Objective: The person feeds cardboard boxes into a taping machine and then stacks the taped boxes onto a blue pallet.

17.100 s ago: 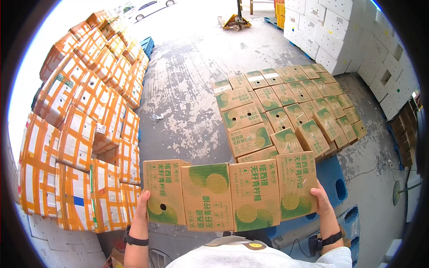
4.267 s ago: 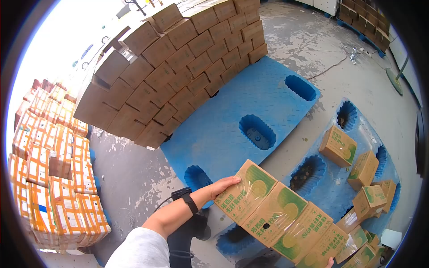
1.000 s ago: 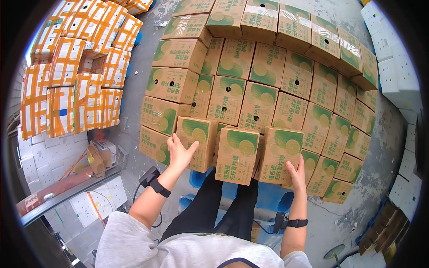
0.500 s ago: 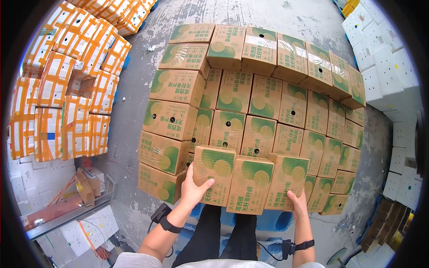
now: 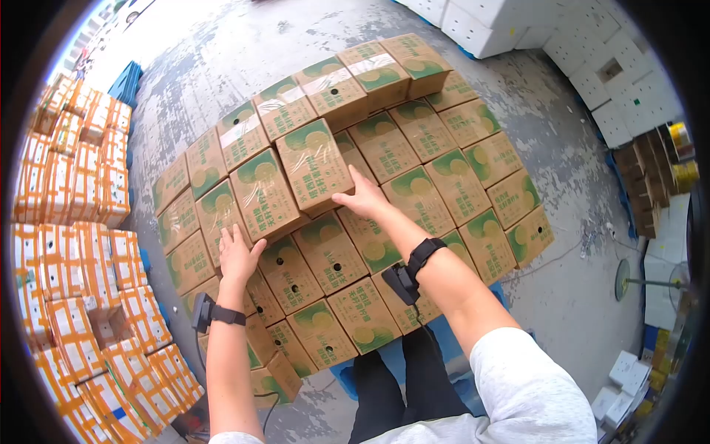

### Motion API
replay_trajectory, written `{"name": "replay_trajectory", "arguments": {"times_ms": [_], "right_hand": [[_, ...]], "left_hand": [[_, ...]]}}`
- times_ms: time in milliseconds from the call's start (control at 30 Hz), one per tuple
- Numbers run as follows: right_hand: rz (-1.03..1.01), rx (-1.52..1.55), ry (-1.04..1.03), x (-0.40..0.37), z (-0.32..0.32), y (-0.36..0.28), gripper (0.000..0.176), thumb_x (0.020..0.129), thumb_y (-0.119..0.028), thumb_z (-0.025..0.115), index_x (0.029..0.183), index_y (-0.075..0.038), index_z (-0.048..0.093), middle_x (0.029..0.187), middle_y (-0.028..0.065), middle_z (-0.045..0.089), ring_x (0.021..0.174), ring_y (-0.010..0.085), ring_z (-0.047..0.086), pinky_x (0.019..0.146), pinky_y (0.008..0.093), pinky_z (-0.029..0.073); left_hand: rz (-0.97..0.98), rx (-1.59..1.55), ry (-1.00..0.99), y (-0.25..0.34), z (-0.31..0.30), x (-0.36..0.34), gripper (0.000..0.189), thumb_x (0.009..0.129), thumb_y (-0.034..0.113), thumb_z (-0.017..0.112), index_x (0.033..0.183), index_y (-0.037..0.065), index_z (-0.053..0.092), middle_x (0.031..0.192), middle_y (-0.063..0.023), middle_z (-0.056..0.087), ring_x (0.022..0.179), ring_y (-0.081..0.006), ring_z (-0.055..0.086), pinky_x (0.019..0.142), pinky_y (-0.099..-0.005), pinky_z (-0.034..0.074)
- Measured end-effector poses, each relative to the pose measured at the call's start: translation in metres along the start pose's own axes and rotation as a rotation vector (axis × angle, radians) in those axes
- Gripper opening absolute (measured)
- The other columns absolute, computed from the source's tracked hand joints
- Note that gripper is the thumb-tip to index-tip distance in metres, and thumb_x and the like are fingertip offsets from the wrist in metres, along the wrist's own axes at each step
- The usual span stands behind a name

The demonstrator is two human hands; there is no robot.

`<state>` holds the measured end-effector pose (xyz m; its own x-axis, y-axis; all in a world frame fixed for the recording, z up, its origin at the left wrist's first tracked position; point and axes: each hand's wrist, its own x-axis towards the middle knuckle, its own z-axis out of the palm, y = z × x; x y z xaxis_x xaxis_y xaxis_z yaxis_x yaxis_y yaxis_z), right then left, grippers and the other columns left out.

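My left hand [image 5: 238, 255] has its fingers spread at the lower end of a green-printed cardboard box [image 5: 220, 211]. Beside that box, a middle carton [image 5: 262, 185] stands up from the layer. To its right, a raised carton [image 5: 312, 159] sits slightly askew. My right hand [image 5: 364, 194] grips this carton's near right corner, thumb on the front face and fingers along the side. The cartons show citrus pictures and green lettering. The undersides of the raised ones are hidden.
More cartons of the same print [image 5: 329, 266] form the stack, with a higher row [image 5: 333, 85] at the far side. A blue pallet [image 5: 436, 355] shows near my feet. Orange-taped white boxes [image 5: 81, 274] are piled at left; white foam boxes [image 5: 488, 26] stand at upper right.
The view has swung round. The three cartons held between my hands have moved forward onto the stack against the higher row. My left hand's fingers have opened; my right hand stays on a carton.
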<state>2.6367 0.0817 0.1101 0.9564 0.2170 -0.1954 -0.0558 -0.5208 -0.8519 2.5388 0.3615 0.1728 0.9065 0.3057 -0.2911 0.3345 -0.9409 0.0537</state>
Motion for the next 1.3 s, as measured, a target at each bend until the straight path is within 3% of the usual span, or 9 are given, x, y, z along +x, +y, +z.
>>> {"name": "replay_trajectory", "arguments": {"times_ms": [100, 233, 633, 700, 867, 933, 1000, 1133, 1300], "right_hand": [[0.035, 0.219, 0.079, -0.120, -0.011, 0.011, 0.067, 0.074, -0.032, 0.064, 0.129, -0.007, 0.035, 0.126, 0.0186, 0.044, 0.116, 0.0308, 0.043, 0.096, 0.0371, 0.036], [0.333, 0.253, 0.051, -0.339, -0.020, 0.080, 0.029, 0.076, -0.032, 0.062, 0.090, -0.007, 0.063, 0.083, 0.0091, 0.065, 0.080, 0.0226, 0.062, 0.071, 0.0328, 0.047], [1.673, 0.504, 0.564, -0.936, 0.245, 0.100, 0.039, 0.061, -0.042, 0.068, 0.087, -0.013, 0.068, 0.086, 0.0081, 0.066, 0.085, 0.0237, 0.061, 0.078, 0.0313, 0.045], [1.714, 0.567, 0.468, -0.974, 0.244, 0.090, 0.047, 0.060, -0.046, 0.068, 0.094, -0.014, 0.066, 0.092, 0.0095, 0.064, 0.088, 0.0245, 0.059, 0.080, 0.0304, 0.045], [1.493, 0.456, -0.416, -1.080, 0.172, 0.147, 0.070, 0.056, -0.055, 0.069, 0.116, -0.019, 0.056, 0.117, 0.0084, 0.053, 0.109, 0.0305, 0.046, 0.086, 0.0418, 0.040], [1.511, 0.289, -0.372, -1.121, 0.143, 0.209, 0.066, 0.057, -0.055, 0.069, 0.109, -0.015, 0.060, 0.112, 0.0100, 0.056, 0.114, 0.0312, 0.043, 0.086, 0.0453, 0.038], [1.617, 0.308, 0.002, -1.167, 0.134, 0.305, 0.080, 0.056, -0.056, 0.069, 0.123, -0.018, 0.049, 0.121, 0.0120, 0.050, 0.117, 0.0355, 0.038, 0.094, 0.0455, 0.035], [1.472, 0.567, 1.325, -1.203, 0.099, 0.475, 0.097, 0.057, -0.052, 0.072, 0.134, -0.010, 0.029, 0.132, 0.0167, 0.039, 0.122, 0.0306, 0.036, 0.096, 0.0411, 0.035], [1.139, 1.031, 1.789, -1.214, 0.110, 0.606, 0.110, 0.060, -0.043, 0.073, 0.138, -0.005, 0.005, 0.133, 0.0205, 0.031, 0.120, 0.0274, 0.037, 0.095, 0.0388, 0.035]], "left_hand": [[0.009, 0.056, 0.143, 0.000, 0.024, -0.013, 0.072, 0.083, 0.037, 0.054, 0.133, -0.003, 0.023, 0.136, -0.0311, 0.020, 0.125, -0.0426, 0.023, 0.103, -0.0437, 0.023], [0.401, 0.017, 0.192, 0.019, 0.058, -0.084, 0.064, 0.081, 0.021, 0.057, 0.131, -0.003, 0.026, 0.136, -0.0303, 0.018, 0.126, -0.0404, 0.021, 0.103, -0.0437, 0.022], [1.364, 0.008, -0.791, 0.208, 0.174, -0.380, 0.048, 0.072, 0.019, 0.063, 0.115, 0.002, 0.050, 0.122, -0.0209, 0.044, 0.112, -0.0350, 0.044, 0.094, -0.0412, 0.036], [1.476, 0.108, -0.768, 0.243, 0.210, -0.406, 0.053, 0.069, 0.020, 0.067, 0.115, 0.002, 0.050, 0.121, -0.0199, 0.045, 0.112, -0.0340, 0.044, 0.092, -0.0399, 0.038], [1.542, 0.269, -0.813, 0.339, 0.319, -0.507, 0.059, 0.065, 0.023, 0.071, 0.117, 0.002, 0.049, 0.122, -0.0197, 0.044, 0.111, -0.0324, 0.045, 0.091, -0.0384, 0.039], [1.591, 0.357, -0.780, 0.372, 0.384, -0.549, 0.065, 0.063, 0.026, 0.073, 0.118, 0.003, 0.048, 0.123, -0.0202, 0.043, 0.112, -0.0326, 0.044, 0.092, -0.0385, 0.038], [1.682, 0.407, -0.728, 0.403, 0.463, -0.593, 0.075, 0.059, 0.031, 0.075, 0.122, 0.005, 0.045, 0.126, -0.0217, 0.040, 0.116, -0.0351, 0.040, 0.095, -0.0401, 0.035], [1.767, 0.439, -0.506, 0.441, 0.591, -0.709, 0.105, 0.047, 0.047, 0.079, 0.134, 0.016, 0.030, 0.135, -0.0267, 0.023, 0.125, -0.0440, 0.021, 0.099, -0.0534, 0.021], [1.907, 0.532, -0.198, 0.460, 0.723, -0.783, 0.120, 0.042, 0.052, 0.079, 0.139, 0.018, 0.017, 0.139, -0.0298, 0.009, 0.127, -0.0465, 0.013, 0.098, -0.0567, 0.017]]}}
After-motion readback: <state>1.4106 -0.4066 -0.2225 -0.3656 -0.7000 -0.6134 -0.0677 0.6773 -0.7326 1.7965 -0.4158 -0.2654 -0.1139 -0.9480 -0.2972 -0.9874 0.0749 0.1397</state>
